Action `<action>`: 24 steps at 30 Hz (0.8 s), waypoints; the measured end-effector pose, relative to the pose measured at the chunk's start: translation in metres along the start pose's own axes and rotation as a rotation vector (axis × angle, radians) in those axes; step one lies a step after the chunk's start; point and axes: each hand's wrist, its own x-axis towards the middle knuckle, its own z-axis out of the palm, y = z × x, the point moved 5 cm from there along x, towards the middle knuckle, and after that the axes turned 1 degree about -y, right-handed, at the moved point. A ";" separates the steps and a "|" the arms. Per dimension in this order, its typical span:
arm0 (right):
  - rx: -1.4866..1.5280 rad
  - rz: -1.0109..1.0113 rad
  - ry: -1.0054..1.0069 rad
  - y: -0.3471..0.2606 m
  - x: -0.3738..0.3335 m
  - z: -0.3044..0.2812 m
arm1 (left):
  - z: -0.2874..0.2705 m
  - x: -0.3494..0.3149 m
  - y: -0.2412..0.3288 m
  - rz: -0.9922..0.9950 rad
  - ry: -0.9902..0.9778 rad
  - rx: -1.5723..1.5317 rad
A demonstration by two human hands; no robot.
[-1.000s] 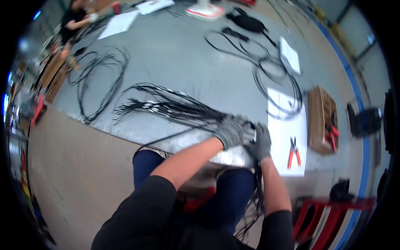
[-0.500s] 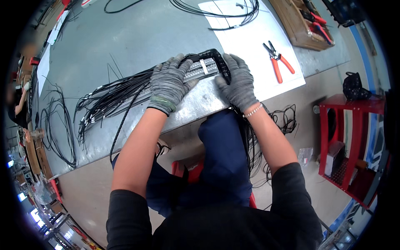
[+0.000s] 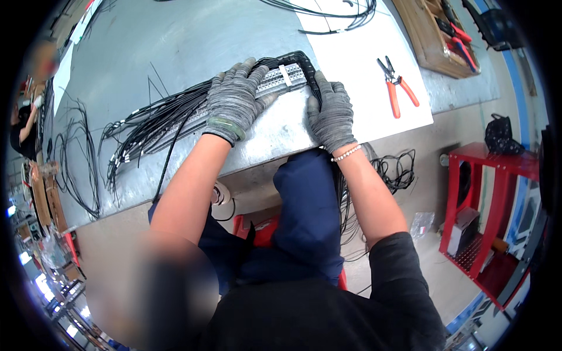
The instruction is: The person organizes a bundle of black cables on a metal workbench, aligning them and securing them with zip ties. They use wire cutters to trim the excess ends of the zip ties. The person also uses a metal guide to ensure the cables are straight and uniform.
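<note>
A grey terminal block strip (image 3: 297, 76) with a white band lies near the table's front edge. Along its far side runs a black cable bundle (image 3: 300, 57), which bends sharply toward me at the strip's right end. Grey knit gloves cover both hands. My left hand (image 3: 233, 100) rests across the strip and cables, fingers stretched over them, thumb out on the near side. At the bend, my right hand (image 3: 332, 116) closes round the bundle's downward run, partly hiding it. Left of my left hand, loose black cables (image 3: 140, 130) fan out with white-marked ends.
Orange-handled wire strippers (image 3: 398, 88) lie on a white sheet (image 3: 351, 64) at right. Beyond stands a wooden tool box (image 3: 418, 35). Cables (image 3: 401, 169) hang below the table edge near a red cart (image 3: 468, 205). More cable (image 3: 82, 169) lies far left. Another person (image 3: 26, 128) works there.
My right hand has shifted slightly down along the bundle, and its fingers sit closer together. My left hand stays over the strip. The whole view has shifted a little.
</note>
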 end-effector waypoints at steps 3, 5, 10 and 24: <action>-0.002 -0.011 -0.031 -0.001 0.001 -0.002 | 0.006 0.000 0.000 -0.007 -0.021 0.024; 0.012 -0.012 -0.028 -0.002 0.001 -0.003 | 0.006 -0.001 -0.001 -0.029 -0.053 0.016; 0.060 -0.010 0.007 0.000 0.001 -0.001 | 0.007 -0.001 -0.001 -0.035 -0.053 0.014; 0.108 -0.015 0.037 -0.005 -0.002 0.001 | 0.001 0.002 -0.004 -0.010 -0.047 -0.050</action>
